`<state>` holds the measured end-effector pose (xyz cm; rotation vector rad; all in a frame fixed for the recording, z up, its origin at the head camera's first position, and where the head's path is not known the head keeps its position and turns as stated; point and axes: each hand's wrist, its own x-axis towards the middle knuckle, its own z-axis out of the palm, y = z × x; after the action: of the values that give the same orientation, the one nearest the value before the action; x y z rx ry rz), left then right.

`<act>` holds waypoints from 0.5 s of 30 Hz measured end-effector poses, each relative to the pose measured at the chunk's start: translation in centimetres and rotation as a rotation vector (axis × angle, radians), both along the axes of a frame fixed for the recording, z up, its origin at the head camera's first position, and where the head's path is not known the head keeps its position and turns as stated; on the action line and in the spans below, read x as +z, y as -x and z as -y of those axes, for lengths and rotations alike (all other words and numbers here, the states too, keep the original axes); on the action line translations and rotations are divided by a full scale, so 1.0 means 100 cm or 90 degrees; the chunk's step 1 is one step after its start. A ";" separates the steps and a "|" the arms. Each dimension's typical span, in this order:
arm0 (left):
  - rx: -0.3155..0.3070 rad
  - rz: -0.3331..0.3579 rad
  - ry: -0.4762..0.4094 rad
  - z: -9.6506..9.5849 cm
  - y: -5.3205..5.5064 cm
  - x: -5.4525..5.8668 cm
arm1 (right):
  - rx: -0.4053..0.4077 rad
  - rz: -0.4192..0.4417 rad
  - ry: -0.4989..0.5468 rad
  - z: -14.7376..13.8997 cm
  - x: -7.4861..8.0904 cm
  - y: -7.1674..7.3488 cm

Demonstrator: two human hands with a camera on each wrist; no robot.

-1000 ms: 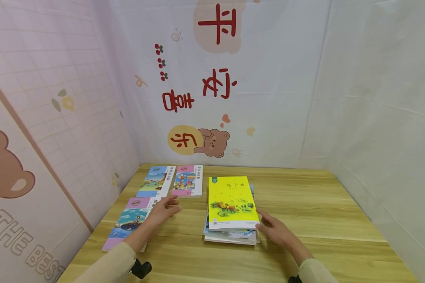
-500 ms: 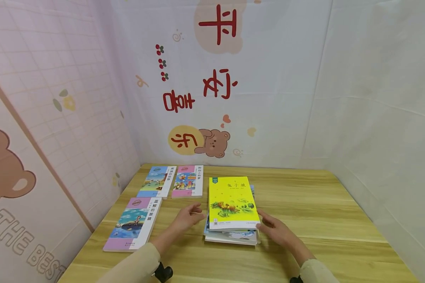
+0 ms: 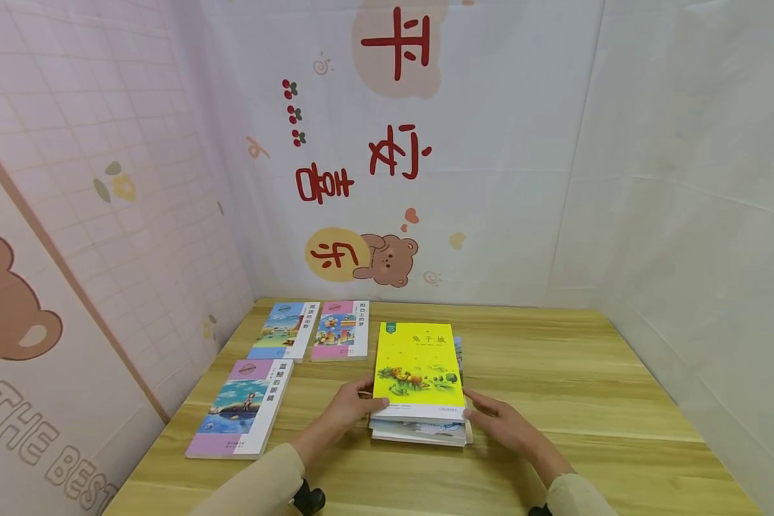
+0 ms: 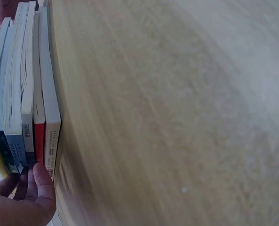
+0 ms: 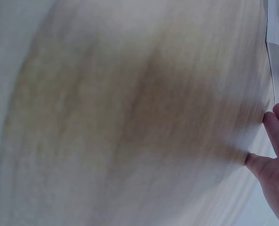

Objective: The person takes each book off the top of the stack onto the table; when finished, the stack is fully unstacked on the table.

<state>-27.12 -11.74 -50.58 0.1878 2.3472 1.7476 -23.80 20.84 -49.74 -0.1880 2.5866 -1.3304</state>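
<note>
The yellow book point(image 3: 421, 369) lies on the pile point(image 3: 419, 431) between the left hand point(image 3: 348, 408), which pinches its near corner, and the right hand point(image 3: 504, 423) with spread fingers point(image 5: 275, 129).

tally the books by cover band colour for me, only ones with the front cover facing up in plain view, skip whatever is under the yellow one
Pink-banded books: 2
Blue-banded book: 1
Yellow book: 1
Total: 4
</note>
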 end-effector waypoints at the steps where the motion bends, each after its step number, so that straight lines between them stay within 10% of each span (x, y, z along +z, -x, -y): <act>1: -0.002 -0.001 0.003 0.000 0.000 0.000 | -0.004 -0.001 0.003 0.000 0.000 0.000; 15: 0.030 0.028 -0.015 0.018 0.002 0.000 | -0.006 -0.025 0.032 0.004 -0.001 -0.002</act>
<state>-27.31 -13.55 -50.59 0.0979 2.3195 1.7831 -23.64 20.48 -49.84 -0.2129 2.5907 -1.4094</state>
